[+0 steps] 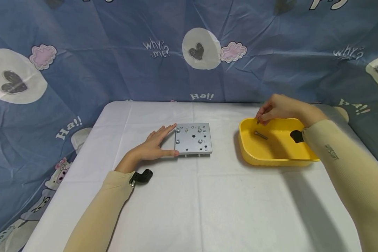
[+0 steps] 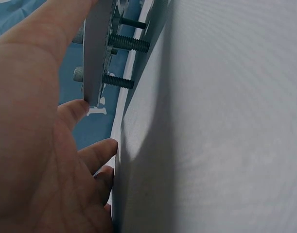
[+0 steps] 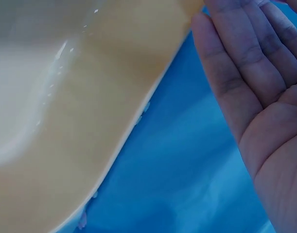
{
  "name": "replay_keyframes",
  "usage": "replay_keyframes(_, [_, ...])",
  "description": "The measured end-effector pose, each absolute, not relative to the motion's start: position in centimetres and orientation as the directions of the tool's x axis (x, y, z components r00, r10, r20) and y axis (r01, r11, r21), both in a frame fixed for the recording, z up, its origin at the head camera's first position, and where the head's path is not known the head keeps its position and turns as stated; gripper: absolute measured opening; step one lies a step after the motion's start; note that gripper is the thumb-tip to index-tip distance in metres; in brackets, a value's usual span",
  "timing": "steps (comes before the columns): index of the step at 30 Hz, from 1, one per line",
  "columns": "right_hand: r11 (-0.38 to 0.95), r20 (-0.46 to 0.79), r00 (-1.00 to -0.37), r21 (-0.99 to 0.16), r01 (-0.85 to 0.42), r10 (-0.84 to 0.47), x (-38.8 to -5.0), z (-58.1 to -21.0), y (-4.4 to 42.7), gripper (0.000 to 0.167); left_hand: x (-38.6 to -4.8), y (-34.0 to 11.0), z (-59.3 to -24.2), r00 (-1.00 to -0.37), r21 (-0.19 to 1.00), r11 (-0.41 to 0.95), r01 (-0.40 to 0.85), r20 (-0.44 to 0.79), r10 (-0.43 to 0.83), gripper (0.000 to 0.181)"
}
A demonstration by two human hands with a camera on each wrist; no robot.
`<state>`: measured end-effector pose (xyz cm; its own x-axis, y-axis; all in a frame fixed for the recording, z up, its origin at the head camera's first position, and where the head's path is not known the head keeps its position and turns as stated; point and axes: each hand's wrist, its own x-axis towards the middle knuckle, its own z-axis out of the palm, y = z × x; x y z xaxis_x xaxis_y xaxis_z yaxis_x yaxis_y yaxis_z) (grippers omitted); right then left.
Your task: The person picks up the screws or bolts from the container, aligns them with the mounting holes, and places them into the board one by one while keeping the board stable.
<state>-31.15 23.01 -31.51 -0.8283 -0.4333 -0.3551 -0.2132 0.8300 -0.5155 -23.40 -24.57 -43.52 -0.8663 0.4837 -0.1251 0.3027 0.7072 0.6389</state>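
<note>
A silver metal plate [image 1: 193,138] stands raised on the white table, with several socket-head screws in it. Their threaded shanks [image 2: 131,42] poke out below in the left wrist view. My left hand [image 1: 152,145] holds the plate at its left side, thumb at the near corner and index finger at the far corner; the other fingers are spread. Over the back left corner of a yellow tray [image 1: 280,162], my right hand [image 1: 278,107] pinches a small screw [image 1: 258,121], mostly hidden by the fingertips. Another screw [image 1: 261,135] lies inside the tray.
A white cloth [image 1: 163,210] covers the table. Blue patterned fabric [image 1: 129,63] hangs behind and beside it. The tray's wall [image 3: 114,107] fills the left of the right wrist view, beside the right hand.
</note>
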Motion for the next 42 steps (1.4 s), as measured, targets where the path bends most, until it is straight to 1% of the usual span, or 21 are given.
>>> replay_keyframes(14, [0.835, -0.356, -0.818, -0.492, -0.247, -0.451, -31.7, -30.9, 20.8, 0.022, -23.3, -24.7, -43.4, -0.868, 0.641, 0.708, 0.295, -0.13, 0.479, 0.112])
replay_keyframes(31, [0.809, -0.349, -0.788, -0.507, -0.297, -0.508, -31.7, -30.1, 17.9, 0.022, -23.2, -24.6, -43.3, -0.865, 0.646, 0.7, 0.304, -0.12, 0.487, 0.112])
replay_keyframes(42, [0.798, -0.336, -0.775, -0.502, -0.333, -0.535, -32.0, -30.6, 15.9, 0.02, -23.2, -24.5, -43.3, -0.867, 0.646, 0.701, 0.3, -0.122, 0.484, 0.112])
